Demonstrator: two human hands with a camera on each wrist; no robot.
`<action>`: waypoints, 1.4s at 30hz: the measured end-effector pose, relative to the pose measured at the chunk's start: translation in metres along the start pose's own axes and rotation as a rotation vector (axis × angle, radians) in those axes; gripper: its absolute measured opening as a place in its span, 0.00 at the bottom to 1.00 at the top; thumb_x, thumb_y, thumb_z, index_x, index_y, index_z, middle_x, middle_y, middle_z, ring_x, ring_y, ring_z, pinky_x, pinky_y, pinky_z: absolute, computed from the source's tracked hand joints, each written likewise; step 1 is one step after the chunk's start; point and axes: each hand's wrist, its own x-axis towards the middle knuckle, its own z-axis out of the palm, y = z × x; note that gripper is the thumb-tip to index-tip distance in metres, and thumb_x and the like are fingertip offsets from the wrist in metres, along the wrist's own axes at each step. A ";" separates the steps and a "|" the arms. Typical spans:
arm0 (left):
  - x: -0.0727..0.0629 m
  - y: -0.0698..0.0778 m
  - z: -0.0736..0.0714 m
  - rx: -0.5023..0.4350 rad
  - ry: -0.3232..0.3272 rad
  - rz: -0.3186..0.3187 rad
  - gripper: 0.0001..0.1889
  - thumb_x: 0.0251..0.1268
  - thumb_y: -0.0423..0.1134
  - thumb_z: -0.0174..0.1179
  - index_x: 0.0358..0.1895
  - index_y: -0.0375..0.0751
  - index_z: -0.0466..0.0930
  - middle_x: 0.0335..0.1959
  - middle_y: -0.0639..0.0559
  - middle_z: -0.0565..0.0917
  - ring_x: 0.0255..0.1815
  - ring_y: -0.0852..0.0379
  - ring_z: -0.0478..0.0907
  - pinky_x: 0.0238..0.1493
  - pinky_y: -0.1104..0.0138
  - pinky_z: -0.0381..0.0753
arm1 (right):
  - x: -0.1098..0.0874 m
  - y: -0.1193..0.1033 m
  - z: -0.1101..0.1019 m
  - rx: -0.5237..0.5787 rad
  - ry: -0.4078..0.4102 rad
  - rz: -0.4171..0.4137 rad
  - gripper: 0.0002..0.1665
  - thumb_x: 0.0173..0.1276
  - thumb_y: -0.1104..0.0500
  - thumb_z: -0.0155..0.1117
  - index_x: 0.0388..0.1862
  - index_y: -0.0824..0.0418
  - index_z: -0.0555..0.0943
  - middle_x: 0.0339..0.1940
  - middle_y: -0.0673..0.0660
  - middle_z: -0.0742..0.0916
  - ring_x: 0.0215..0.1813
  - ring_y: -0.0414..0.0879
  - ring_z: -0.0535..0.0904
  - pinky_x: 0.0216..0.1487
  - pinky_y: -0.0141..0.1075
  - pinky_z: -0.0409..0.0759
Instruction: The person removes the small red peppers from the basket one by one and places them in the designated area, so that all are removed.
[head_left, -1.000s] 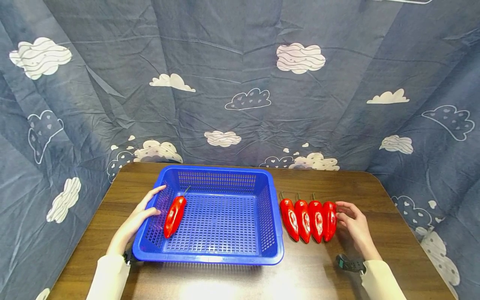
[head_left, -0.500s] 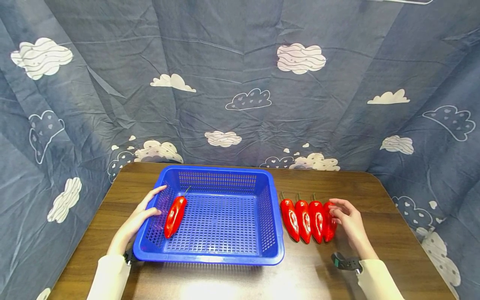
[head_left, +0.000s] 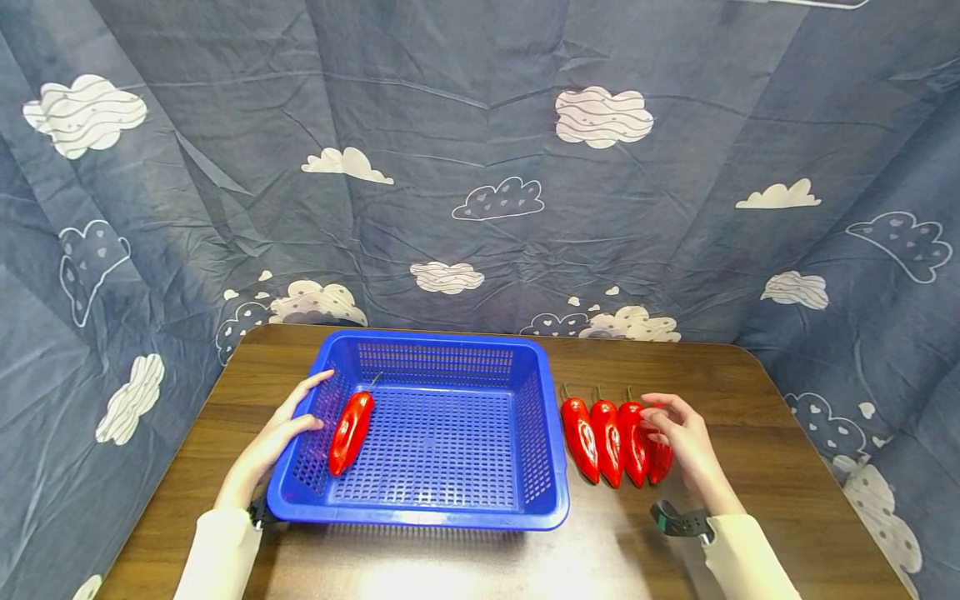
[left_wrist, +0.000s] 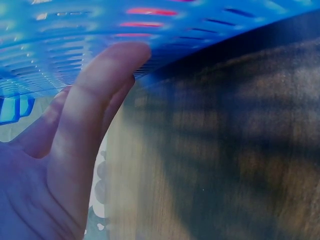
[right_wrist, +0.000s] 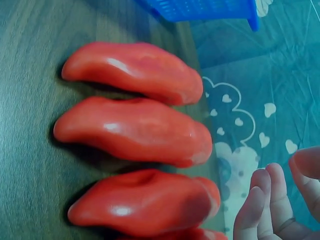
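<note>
In the head view a blue slatted basket (head_left: 420, 518) stands on the wooden table, with one red pepper (head_left: 351, 433) lying along its left side, stem away from me. My left hand (head_left: 270, 437) rests at the basket's left rim, fingers and thumb fairly straight; the left wrist view shows the thumb (left_wrist: 100, 95) against the slatted wall. Right of the basket several long red peppers (head_left: 580, 437) lie side by side. Over the rightmost ones is my right hand (head_left: 682, 437), fingers loosely bent and holding nothing. It hides part of the last pepper (head_left: 660, 462).
The brown table (head_left: 480, 567) reaches to a dark blue curtain (head_left: 502, 242) with white clouds at the back and sides. A corner of the basket (right_wrist: 210, 10) shows at the top of the right wrist view.
My right hand has moved left, from the right side of the pepper row to over its rightmost peppers. The left hand, basket and peppers look unmoved.
</note>
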 end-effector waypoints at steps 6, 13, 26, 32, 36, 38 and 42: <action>0.000 0.000 0.000 -0.002 -0.004 0.004 0.37 0.63 0.27 0.46 0.75 0.48 0.48 0.73 0.35 0.46 0.69 0.34 0.50 0.55 0.56 0.69 | 0.000 -0.004 0.005 0.011 -0.027 -0.005 0.12 0.70 0.67 0.51 0.50 0.64 0.76 0.31 0.40 0.84 0.37 0.38 0.81 0.38 0.33 0.79; 0.000 0.001 0.000 0.014 0.000 0.004 0.37 0.62 0.26 0.46 0.75 0.48 0.48 0.73 0.35 0.46 0.69 0.33 0.50 0.54 0.55 0.69 | 0.001 -0.009 0.013 0.024 -0.054 -0.006 0.18 0.70 0.69 0.50 0.56 0.77 0.68 0.33 0.46 0.85 0.36 0.39 0.81 0.38 0.33 0.79; 0.000 0.000 0.001 0.020 0.010 -0.002 0.37 0.62 0.27 0.46 0.75 0.48 0.48 0.73 0.35 0.46 0.69 0.33 0.51 0.55 0.54 0.68 | 0.000 -0.022 0.030 0.045 -0.132 -0.038 0.18 0.71 0.68 0.51 0.56 0.78 0.68 0.34 0.49 0.84 0.37 0.42 0.82 0.38 0.33 0.80; 0.000 0.000 0.001 0.027 0.006 0.004 0.37 0.62 0.27 0.46 0.75 0.47 0.48 0.74 0.36 0.46 0.69 0.33 0.50 0.55 0.53 0.68 | 0.000 -0.030 0.037 0.024 -0.174 -0.062 0.19 0.72 0.67 0.50 0.57 0.78 0.67 0.37 0.53 0.84 0.39 0.46 0.82 0.41 0.36 0.80; 0.000 0.000 0.000 0.038 0.006 0.013 0.37 0.61 0.27 0.46 0.75 0.46 0.48 0.73 0.36 0.47 0.69 0.34 0.51 0.54 0.58 0.69 | -0.001 -0.037 0.041 0.011 -0.200 -0.069 0.19 0.73 0.67 0.49 0.58 0.78 0.67 0.38 0.52 0.84 0.40 0.46 0.82 0.42 0.37 0.80; 0.001 0.000 0.000 0.042 0.007 0.016 0.37 0.61 0.26 0.46 0.75 0.46 0.49 0.73 0.35 0.47 0.69 0.35 0.51 0.54 0.60 0.69 | -0.001 -0.040 0.044 0.021 -0.211 -0.076 0.18 0.73 0.67 0.49 0.57 0.77 0.68 0.38 0.52 0.84 0.39 0.45 0.82 0.41 0.36 0.80; 0.000 0.000 0.000 0.051 0.013 0.014 0.37 0.61 0.27 0.47 0.75 0.46 0.49 0.73 0.36 0.47 0.69 0.35 0.51 0.54 0.61 0.69 | 0.000 -0.046 0.050 0.063 -0.240 -0.090 0.17 0.72 0.67 0.49 0.56 0.76 0.69 0.37 0.53 0.84 0.39 0.47 0.83 0.40 0.37 0.81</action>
